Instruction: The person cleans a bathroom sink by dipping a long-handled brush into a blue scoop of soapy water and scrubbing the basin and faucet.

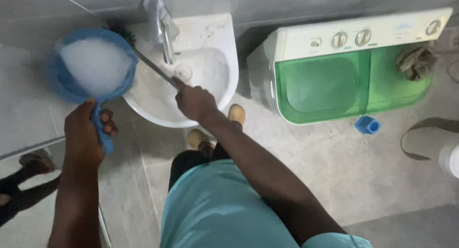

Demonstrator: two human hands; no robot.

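My left hand [83,133] has its fingers wrapped tight round the blue scoop [93,66] handle, foam-filled bowl just above them beside the sink [224,80]. Right hand [193,100] fingers clamp the thin brush handle [153,67]. Scoop's probably light but sloshy and slippery; grip near the bowl.

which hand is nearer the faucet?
Right. The right hand grips a thin rod over the sink, just below the faucet. The left hand holds the blue scoop's handle, off to the faucet's left.
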